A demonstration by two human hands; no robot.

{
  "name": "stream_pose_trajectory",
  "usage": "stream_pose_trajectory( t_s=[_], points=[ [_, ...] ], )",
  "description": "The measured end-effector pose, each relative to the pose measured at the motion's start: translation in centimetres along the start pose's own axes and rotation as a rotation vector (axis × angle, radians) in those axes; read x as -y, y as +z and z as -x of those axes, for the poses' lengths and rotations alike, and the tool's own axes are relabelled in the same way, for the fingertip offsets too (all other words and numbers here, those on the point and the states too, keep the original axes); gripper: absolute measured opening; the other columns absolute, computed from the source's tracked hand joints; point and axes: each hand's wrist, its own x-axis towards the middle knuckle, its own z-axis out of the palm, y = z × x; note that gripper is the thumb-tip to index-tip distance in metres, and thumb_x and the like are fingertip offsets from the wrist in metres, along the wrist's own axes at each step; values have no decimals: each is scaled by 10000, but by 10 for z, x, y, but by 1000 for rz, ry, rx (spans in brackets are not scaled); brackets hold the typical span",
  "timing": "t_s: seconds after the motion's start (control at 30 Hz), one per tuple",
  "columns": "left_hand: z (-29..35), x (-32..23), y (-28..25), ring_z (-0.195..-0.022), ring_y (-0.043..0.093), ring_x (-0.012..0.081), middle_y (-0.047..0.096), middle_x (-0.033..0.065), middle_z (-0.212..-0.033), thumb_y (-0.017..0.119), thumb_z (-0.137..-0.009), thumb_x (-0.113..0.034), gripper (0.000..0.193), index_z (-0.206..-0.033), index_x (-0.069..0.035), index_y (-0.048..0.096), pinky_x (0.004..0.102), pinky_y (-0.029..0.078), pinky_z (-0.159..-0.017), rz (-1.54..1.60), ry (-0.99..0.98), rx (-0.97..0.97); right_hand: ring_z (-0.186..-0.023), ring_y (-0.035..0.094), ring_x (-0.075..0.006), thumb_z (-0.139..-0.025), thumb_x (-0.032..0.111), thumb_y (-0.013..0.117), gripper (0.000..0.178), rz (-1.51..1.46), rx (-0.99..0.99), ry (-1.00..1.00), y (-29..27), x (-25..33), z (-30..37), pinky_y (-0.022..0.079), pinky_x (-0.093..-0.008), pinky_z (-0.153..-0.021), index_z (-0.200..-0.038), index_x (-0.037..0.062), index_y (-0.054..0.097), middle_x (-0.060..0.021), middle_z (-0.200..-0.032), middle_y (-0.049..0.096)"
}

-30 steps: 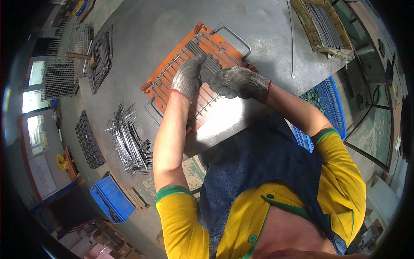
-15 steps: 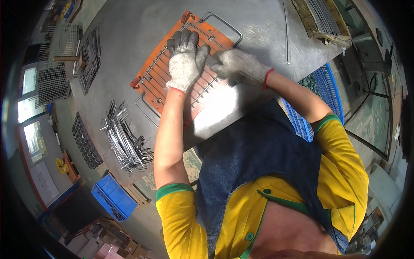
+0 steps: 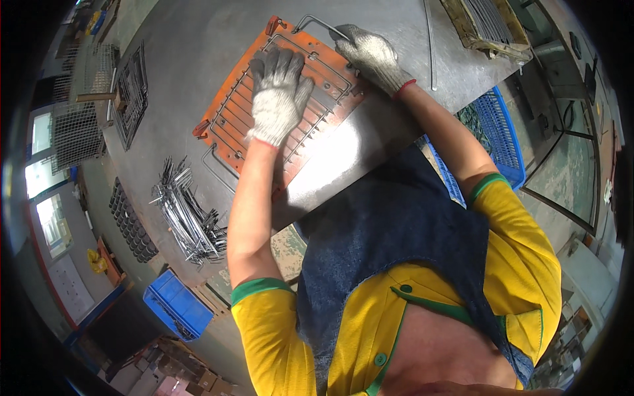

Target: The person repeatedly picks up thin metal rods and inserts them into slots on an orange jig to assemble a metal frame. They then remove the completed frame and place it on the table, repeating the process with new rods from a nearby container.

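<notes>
An orange jig plate [image 3: 228,99] lies tilted on the metal table, and a wire rack [image 3: 307,135] of thin parallel rods sits in it. My left hand [image 3: 277,99], in a grey-tipped white knit glove, rests flat on the rods with its fingers stretched out. My right hand [image 3: 371,56], gloved alike, is at the plate's far right corner, its fingers closed round the end of a bent wire handle [image 3: 310,20]. Part of that handle is hidden by the glove. A second wire handle [image 3: 216,165] sticks out at the plate's near left side.
Left of the plate lies a heap of short metal rods [image 3: 191,218]. A wooden box of rods [image 3: 485,30] stands at the far right, with one long rod [image 3: 431,49] beside it. Blue crates [image 3: 505,132] [image 3: 177,303] stand below the table's right and left sides.
My right hand has moved from the rack's middle, away and to the right, onto the wire handle. The left hand stays on the rods, and the view has shifted slightly.
</notes>
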Motion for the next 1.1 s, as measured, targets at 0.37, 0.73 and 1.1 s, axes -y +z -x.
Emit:
stream_pose_trajectory(
  t_s=[0.37,0.73,1.1],
  points=[
    [4,-11,-6,-1236,423,337,512,165,-1229,603,-840,-359,515,-1224,-23,535,577,234,-1083,5,11,-4,-595,647,-152,-951,379,508,363,-198,-116,-21,8,-2,6,521,-302,-495,-1182,107,572,-71,-825,656],
    [-10,-20,-8,-1264,388,354,478,172,-1275,555,-866,-390,558,-1264,-3,500,560,221,-1102,13,-42,124,-628,675,-166,-919,318,546,382,55,-189,-250,26,-34,-3,553,-311,-595,-1231,101,570,-101,-918,682],
    [55,6,-64,-1295,401,356,478,178,-1335,539,-889,-319,492,-1309,-63,513,549,191,-1120,39,-223,275,-663,699,-161,-919,360,526,426,-180,-127,-14,-4,9,12,560,-307,-618,-1244,89,580,-101,-958,696]
  ],
)
